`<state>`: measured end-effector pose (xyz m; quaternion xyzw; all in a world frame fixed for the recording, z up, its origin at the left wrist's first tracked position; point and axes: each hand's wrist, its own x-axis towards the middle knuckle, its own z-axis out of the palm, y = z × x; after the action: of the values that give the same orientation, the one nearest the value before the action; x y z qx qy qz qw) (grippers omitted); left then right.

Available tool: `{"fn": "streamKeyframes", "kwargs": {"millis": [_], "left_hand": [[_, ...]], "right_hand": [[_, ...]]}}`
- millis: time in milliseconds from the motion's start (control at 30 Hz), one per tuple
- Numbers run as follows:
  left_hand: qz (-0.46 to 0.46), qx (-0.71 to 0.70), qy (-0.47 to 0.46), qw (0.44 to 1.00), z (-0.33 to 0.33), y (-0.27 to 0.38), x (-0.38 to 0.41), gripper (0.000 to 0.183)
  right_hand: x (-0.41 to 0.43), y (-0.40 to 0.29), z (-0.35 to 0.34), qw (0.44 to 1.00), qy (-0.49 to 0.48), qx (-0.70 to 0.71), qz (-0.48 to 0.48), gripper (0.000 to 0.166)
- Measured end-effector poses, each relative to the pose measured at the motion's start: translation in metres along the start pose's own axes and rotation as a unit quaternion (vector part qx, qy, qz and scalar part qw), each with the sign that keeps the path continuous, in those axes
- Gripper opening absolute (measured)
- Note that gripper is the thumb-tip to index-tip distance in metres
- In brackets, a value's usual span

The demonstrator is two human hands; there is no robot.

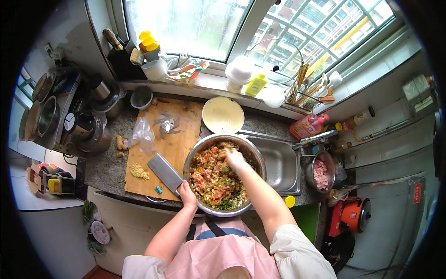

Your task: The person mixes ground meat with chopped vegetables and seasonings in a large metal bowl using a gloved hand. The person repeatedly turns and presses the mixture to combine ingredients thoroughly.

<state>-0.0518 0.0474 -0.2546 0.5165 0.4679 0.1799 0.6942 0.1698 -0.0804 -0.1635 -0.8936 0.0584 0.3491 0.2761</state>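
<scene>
A large steel bowl (259,155) stands at the counter's front, full of a mixture of minced meat and chopped vegetables (212,174). My right hand (235,161) is in the mixture at the upper right, its fingers partly hidden; whether they close on any of it I cannot tell. My left hand (187,195) rests against the bowl's left rim, by the handle of a cleaver (165,172). The cleaver lies on the wooden cutting board (188,122), beside minced garlic or ginger (139,172), a blade insert (168,125) and a clear plastic bag (142,134).
A steel sink (278,164) adjoins the bowl on the right, with a smaller bowl of meat (320,174) beyond it. A cream-coloured basin (223,115) sits behind. Food processors (89,129) stand at left. A yellow lid (290,201) lies near the front edge.
</scene>
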Motion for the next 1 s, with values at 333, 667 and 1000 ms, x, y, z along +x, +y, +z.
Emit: {"fn": "streamKeyframes", "kwargs": {"millis": [333,667,1000], "left_hand": [[-0.025,-0.111,0.048,0.992,0.016,0.014,-0.011,0.048],[-0.053,-0.153,0.03,0.986,0.013,0.011,-0.006,0.046],[-0.028,-0.133,0.067,0.988,0.011,0.006,-0.006,0.047]], "right_hand": [[-0.14,0.016,0.043,0.807,-0.035,-0.457,-0.372,0.066],[-0.088,0.013,0.011,0.7,-0.146,-0.57,-0.405,0.049],[-0.113,0.033,-0.051,0.91,-0.15,-0.228,-0.311,0.05]]}}
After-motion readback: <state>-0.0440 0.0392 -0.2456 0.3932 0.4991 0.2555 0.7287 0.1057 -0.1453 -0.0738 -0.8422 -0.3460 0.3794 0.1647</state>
